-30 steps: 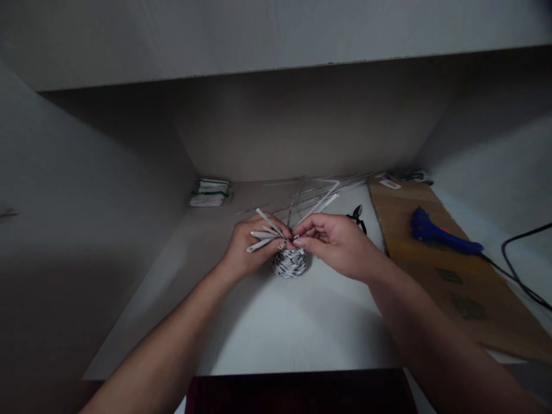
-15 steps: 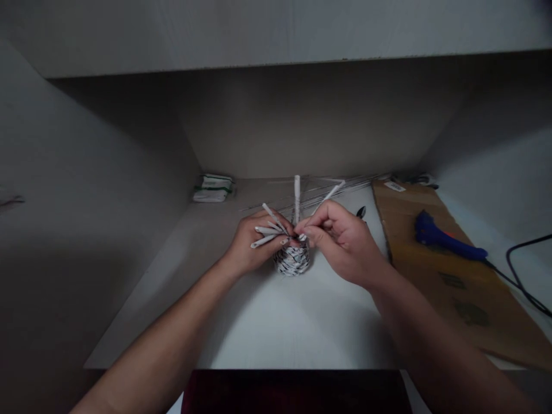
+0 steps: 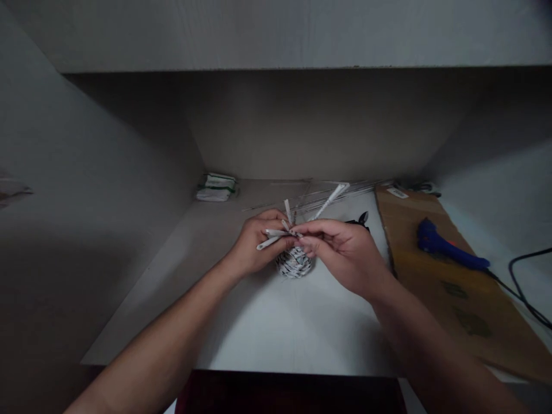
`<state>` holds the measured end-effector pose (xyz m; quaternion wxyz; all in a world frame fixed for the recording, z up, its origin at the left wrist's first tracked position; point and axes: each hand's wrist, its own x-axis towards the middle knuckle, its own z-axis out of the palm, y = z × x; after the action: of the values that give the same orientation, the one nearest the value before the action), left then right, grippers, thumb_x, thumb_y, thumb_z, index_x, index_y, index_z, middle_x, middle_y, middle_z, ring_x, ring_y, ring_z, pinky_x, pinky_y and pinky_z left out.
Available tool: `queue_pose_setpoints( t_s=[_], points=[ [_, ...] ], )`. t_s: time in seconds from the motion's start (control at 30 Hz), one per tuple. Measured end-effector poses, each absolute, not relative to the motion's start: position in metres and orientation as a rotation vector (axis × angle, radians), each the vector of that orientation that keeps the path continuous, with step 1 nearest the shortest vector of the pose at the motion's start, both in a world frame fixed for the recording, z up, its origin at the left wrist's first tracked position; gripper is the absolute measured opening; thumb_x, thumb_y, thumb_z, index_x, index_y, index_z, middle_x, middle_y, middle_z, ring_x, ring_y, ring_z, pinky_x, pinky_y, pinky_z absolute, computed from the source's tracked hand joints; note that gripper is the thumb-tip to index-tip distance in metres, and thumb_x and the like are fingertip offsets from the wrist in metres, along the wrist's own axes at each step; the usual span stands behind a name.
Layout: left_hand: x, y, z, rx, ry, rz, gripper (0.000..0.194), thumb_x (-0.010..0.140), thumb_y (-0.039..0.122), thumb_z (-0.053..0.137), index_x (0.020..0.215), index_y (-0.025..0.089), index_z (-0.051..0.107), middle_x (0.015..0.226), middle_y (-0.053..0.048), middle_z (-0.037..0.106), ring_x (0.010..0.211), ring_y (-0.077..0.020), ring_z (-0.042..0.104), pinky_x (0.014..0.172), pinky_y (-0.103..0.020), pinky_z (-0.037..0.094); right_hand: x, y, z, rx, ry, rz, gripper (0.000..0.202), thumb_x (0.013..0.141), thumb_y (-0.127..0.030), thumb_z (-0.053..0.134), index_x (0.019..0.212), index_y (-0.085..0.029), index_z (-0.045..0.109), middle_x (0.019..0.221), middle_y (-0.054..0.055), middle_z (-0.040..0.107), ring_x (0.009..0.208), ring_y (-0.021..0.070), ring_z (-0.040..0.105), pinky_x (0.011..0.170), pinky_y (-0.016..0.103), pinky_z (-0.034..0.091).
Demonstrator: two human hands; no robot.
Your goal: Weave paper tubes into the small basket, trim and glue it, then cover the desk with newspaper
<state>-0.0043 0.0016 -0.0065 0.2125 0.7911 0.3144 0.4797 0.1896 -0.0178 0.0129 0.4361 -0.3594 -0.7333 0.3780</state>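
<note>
Left hand [image 3: 254, 244] grips woven piece [image 3: 294, 265] at rim, right hand [image 3: 350, 248] pinches tube end [image 3: 295, 232], behind worktop's front edge; snug tension, no kinks.

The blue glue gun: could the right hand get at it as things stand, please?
Probably yes: the blue glue gun lies uncovered on the cardboard, though the right hand is busy at the woven piece.

Bare L hand [image 3: 257, 241] & bare R hand [image 3: 345, 250], both w/ bare, tapering forearms [image 3: 172, 330].
</note>
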Motion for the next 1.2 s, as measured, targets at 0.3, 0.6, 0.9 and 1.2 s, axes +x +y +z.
queue_pose_setpoints(
  t_s=[0.3, 0.6, 0.9, 1.2],
  points=[
    [-0.004, -0.001, -0.006, 2.156, 0.784, 1.327, 0.006, 0.084, 0.019, 0.067, 0.086, 0.018, 0.072, 0.088, -0.006, 0.070, 0.086, -0.0171, 0.065, 0.078, -0.030, 0.051, 0.190, -0.010, 0.012, -0.959, -1.966, 0.306, 0.023, 0.090, -0.015, 0.053, 0.100, -0.022, 0.073, 0.091, 0.003, 0.074, 0.086, 0.0172, 0.067, 0.080, 0.034, 0.052],
    [-0.002, 0.000, -0.009, 2.093, 0.790, 1.338, 0.010, 0.084, 0.025, 0.069, 0.084, 0.016, 0.071, 0.083, -0.006, 0.070, 0.080, -0.0166, 0.065, 0.074, -0.028, 0.050, 0.203, -0.008, 0.022, -0.943, -2.092, 0.353, 0.018, 0.088, -0.015, 0.060, 0.096, -0.024, 0.073, 0.086, -0.003, 0.074, 0.078, 0.0127, 0.067, 0.072, 0.025, 0.049],
    [0.001, -0.001, -0.005, 2.018, 0.837, 1.304, 0.005, 0.077, 0.020, 0.075, 0.080, 0.017, 0.073, 0.081, -0.003, 0.071, 0.080, -0.0155, 0.065, 0.074, -0.027, 0.050, 0.215, -0.004, 0.023, -0.791, -2.317, 0.304, 0.030, 0.089, -0.008, 0.049, 0.101, -0.023, 0.072, 0.094, 0.002, 0.070, 0.087, 0.0139, 0.064, 0.078, 0.026, 0.047],
    [0.002, -0.001, -0.007, 1.993, 0.846, 1.302, 0.007, 0.075, 0.019, 0.077, 0.078, 0.016, 0.072, 0.080, -0.002, 0.069, 0.079, -0.0148, 0.065, 0.073, -0.026, 0.050, 0.213, -0.012, 0.032, -0.945, -2.265, 0.322, 0.016, 0.089, -0.015, 0.055, 0.092, -0.022, 0.069, 0.081, -0.002, 0.070, 0.071, 0.0116, 0.061, 0.067, 0.024, 0.043]
  ],
)
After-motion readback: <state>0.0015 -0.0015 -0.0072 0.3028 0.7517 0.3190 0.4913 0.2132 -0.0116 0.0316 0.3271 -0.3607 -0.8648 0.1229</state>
